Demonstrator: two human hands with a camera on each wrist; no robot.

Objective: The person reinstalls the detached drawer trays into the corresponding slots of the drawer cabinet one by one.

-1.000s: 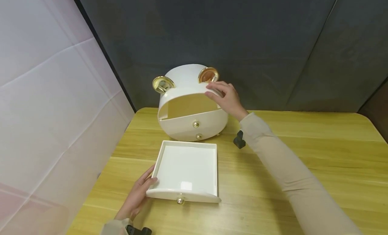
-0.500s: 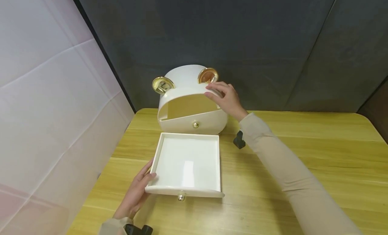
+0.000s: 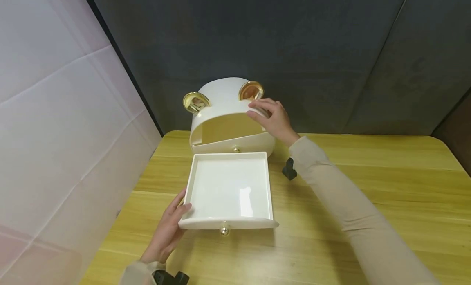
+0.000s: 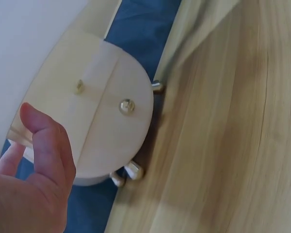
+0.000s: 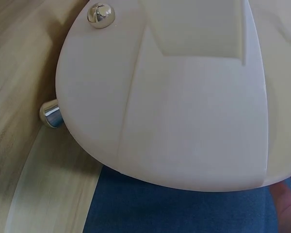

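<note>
Drawer (image 3: 229,189) knob-end toward person, left hand (image 3: 167,232) grasping its corner, right hand (image 3: 274,119) grasping cabinet (image 3: 224,113)

Glossy white plastic drawer (image 3: 229,187) and box (image 3: 224,113), shiny gold metal knobs (image 3: 224,231), matt wood-grain table (image 3: 368,187).

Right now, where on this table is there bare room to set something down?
The yellow wooden table is bare right of the beige sleeve, out to its right edge. It is crowded at the back left: the rounded white organiser box, the white square drawer and the small black object.
</note>
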